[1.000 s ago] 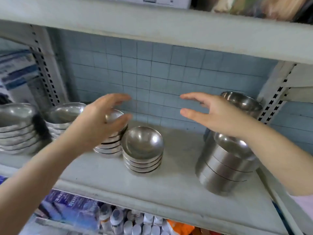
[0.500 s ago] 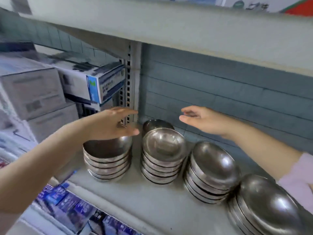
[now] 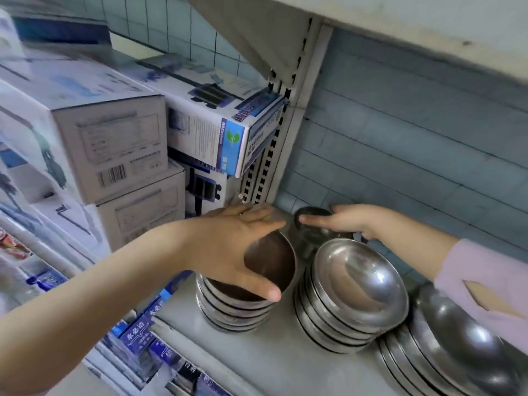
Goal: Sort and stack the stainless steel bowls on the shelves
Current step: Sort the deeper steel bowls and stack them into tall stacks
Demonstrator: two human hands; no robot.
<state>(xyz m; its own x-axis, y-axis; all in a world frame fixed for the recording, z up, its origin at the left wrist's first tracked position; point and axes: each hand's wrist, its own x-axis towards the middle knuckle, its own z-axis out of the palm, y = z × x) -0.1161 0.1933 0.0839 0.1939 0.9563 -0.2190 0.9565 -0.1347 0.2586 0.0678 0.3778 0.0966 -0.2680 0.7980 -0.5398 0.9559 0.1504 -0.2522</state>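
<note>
Several stacks of stainless steel bowls stand on a grey shelf [image 3: 274, 364]. My left hand [image 3: 234, 247] hovers spread over the leftmost stack [image 3: 240, 307], fingers apart, thumb near its front rim. My right hand [image 3: 345, 220] reaches over a small dark stack [image 3: 310, 241] at the back by the wall, its fingers resting on or just above the top rim; whether it grips is unclear. In front stands a middle stack [image 3: 357, 292], tilted. A larger stack [image 3: 457, 355] leans at the right edge, partly under my pink sleeve.
White and blue cardboard boxes [image 3: 114, 144] fill the neighbouring bay on the left. A perforated shelf upright [image 3: 271, 155] divides the bays. The upper shelf [image 3: 400, 30] hangs close overhead. Blue packets [image 3: 137, 335] sit on the shelf below. A tiled wall closes the back.
The view has swung left along the shelf and closer. My left hand has dropped over the leftmost stack, and my right hand has reached down onto the small back stack.
</note>
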